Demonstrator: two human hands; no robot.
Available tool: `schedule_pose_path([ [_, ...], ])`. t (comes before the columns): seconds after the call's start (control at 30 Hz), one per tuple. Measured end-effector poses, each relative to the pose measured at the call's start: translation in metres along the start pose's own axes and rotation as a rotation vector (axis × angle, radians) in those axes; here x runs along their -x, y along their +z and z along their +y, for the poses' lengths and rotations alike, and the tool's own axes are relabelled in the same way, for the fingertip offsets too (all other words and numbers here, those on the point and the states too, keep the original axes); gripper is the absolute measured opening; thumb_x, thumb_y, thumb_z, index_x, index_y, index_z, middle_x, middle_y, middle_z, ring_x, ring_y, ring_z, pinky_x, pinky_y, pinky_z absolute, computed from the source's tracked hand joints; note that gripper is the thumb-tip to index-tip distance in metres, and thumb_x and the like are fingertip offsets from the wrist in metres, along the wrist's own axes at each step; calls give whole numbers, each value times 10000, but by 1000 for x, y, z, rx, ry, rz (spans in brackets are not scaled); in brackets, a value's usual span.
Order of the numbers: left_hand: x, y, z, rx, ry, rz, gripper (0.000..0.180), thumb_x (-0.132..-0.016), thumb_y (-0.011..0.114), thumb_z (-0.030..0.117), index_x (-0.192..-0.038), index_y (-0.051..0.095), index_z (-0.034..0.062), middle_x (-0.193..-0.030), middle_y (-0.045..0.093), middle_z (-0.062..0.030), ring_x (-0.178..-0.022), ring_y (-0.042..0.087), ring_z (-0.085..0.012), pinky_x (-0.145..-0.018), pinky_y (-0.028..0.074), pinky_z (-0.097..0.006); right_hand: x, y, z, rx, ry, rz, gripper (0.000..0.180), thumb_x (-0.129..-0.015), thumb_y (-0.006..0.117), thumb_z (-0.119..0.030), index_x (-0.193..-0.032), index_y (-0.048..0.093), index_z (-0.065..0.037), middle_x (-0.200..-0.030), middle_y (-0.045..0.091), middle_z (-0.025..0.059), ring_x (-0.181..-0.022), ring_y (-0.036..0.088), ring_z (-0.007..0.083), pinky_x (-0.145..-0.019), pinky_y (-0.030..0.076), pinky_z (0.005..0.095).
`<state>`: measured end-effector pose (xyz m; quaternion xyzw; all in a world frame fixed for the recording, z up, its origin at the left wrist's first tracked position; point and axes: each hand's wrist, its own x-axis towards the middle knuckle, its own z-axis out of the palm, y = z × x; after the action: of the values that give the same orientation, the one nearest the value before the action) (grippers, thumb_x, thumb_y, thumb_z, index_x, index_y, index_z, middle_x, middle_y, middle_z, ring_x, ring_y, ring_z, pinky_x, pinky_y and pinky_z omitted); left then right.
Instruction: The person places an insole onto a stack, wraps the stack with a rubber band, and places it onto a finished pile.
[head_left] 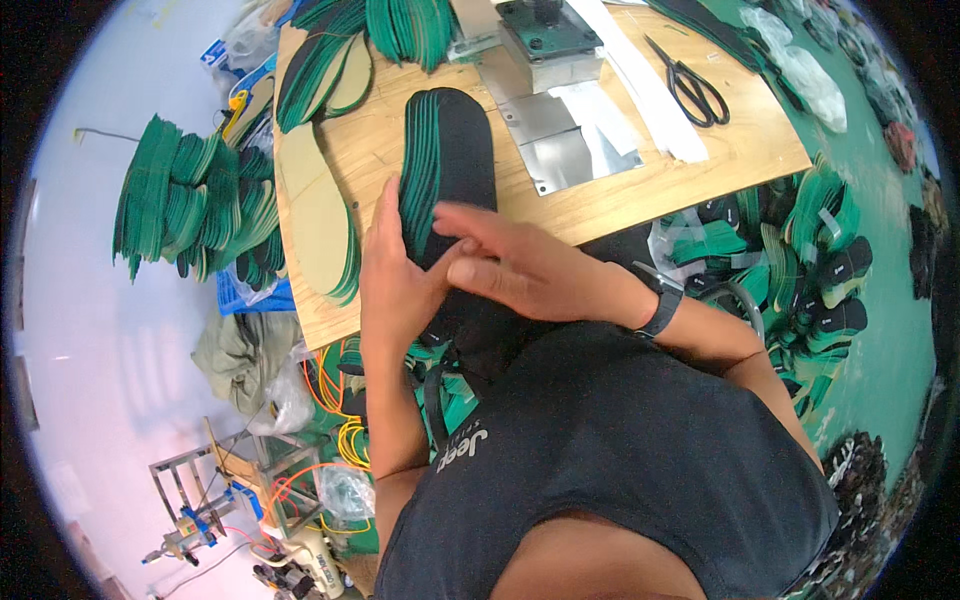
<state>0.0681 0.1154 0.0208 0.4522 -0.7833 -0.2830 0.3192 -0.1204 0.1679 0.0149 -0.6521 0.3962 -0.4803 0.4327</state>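
A fanned stack of insoles [468, 140], black on top with green edges, lies on the wooden table in front of me. My left hand [398, 275] lies along the left side of the stack near its close end, fingers straight and together, thumb pointing across the stack. From the right, my right hand [515, 265] reaches over the same end with its fingers stretched out. Its thumb is close to the left thumb; whether they touch I cannot tell. Neither hand is closed round the insoles. The stack's near end is hidden by my hands.
On the wooden table [730, 165] are beige insoles [312, 205] at left, green bundles [410, 30] at the back, a metal block [550, 50] on a plate, white strips [655, 110] and black scissors [690, 90]. Insole piles [190, 200] stand beyond the left edge; others [820, 270] lie right.
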Motion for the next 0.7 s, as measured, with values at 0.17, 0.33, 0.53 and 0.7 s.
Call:
schedule_pose_path([
  [0.17, 1, 16, -34, 193, -169, -24, 880, -702, 790, 110, -1425, 302, -9, -1268, 519, -244, -1139, 549, -288, -974, 430, -352, 6, -67, 49, 633, -115, 105, 419, -876, 650, -210, -1202, 519, 19, -1196, 567, 202, -1080, 563, 327, -889, 475, 372],
  [0.33, -4, 9, -23, 347, -150, 70, 891, -666, 778, 43, -1434, 325, 36, -1248, 505, -170, -1114, 530, -249, -981, 413, -336, 7, -146, 70, 951, 51, 192, 387, -887, 596, -313, -997, 534, 53, -1018, 589, 245, -1019, 517, 418, -880, 434, 453],
  [0.53, 12, -26, -10, -49, 5, 70, 814, -647, 732, 18, -1395, 409, 31, -1325, 506, -150, -1208, 497, -255, -1037, 357, -343, 20, -125, 53, 934, -206, 178, 417, -819, 664, -171, -1132, 529, 69, -1174, 560, 228, -1101, 508, 384, -947, 427, 413],
  [0.7, 17, -55, -26, -183, -9, -7, 645, -675, 728, 49, -1289, 529, 43, -1274, 543, -162, -1202, 507, -284, -1034, 360, -353, -39, -97, 100, 1107, -245, 184, 408, -862, 611, -223, -1131, 510, 66, -1166, 552, 237, -1058, 512, 399, -918, 422, 434],
])
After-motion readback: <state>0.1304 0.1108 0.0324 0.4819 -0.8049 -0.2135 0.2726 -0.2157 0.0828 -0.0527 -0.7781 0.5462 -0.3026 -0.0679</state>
